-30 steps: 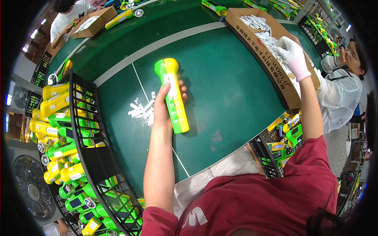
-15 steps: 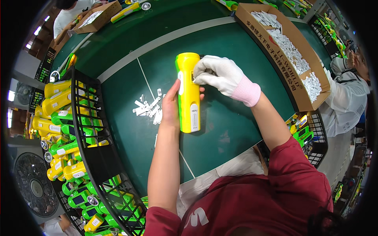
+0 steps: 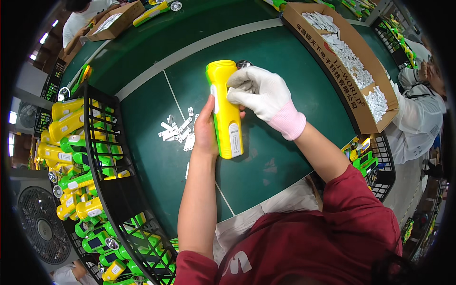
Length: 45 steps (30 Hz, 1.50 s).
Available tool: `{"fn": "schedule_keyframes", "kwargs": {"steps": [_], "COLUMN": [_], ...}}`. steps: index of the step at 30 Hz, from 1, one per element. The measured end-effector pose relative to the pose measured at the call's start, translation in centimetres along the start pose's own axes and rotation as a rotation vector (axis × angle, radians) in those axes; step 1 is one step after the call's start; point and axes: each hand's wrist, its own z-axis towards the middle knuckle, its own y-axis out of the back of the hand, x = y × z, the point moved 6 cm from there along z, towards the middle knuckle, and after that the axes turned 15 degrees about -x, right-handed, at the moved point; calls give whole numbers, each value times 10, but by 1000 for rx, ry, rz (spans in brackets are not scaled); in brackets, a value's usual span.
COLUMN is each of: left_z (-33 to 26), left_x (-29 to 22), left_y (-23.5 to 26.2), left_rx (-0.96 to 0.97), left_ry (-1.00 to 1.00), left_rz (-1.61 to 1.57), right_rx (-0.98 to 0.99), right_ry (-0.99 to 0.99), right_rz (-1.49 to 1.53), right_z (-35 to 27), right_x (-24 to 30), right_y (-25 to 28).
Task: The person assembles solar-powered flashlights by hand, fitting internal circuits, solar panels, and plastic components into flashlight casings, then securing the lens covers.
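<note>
A yellow and green flashlight (image 3: pixel 228 114) stands out over the green tabletop, head end away from me and leaning slightly left. My bare left hand (image 3: pixel 205 128) is closed around its left side, with fingertips showing past the right edge. At the upper part of the body, my right hand (image 3: pixel 261 92), in a white glove with a pink cuff, has thumb and fingers pinched together against the yellow casing. Whatever sits in that pinch is hidden by the glove. Small white plastic pieces (image 3: pixel 178 130) lie in a loose pile left of my left hand.
A black crate (image 3: pixel 107 175) full of yellow and green flashlights stands along the left. At the far right, a cardboard box (image 3: pixel 327 61) holds many white pieces. Another crate (image 3: pixel 380 164) is below it. A person in white (image 3: pixel 78 23) works at the far left; another sits rightward.
The flashlight has shifted a little left and its head tips further left. My right hand has moved slightly left with it, still pinched, now covering the small dark opening on the casing.
</note>
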Motion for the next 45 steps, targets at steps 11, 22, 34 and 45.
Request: {"fn": "schedule_keyframes", "kwargs": {"steps": [11,22,34,45], "left_z": [2,1,-6,-5], "left_x": [-1,3,11,12], "left_y": [2,-2,-4,-10], "left_rx": [-8,64,131,108], "left_ry": [-43,7,23,-3], "left_rz": [90,101,232,115], "right_rx": [-37,31,170,-42], "right_ry": [58,367,-239,-140], "right_rz": [119,-47,133,265], "right_z": [2,1,9,-15], "right_x": [4,14,-27,-18], "right_y": [6,11,11,-9]}}
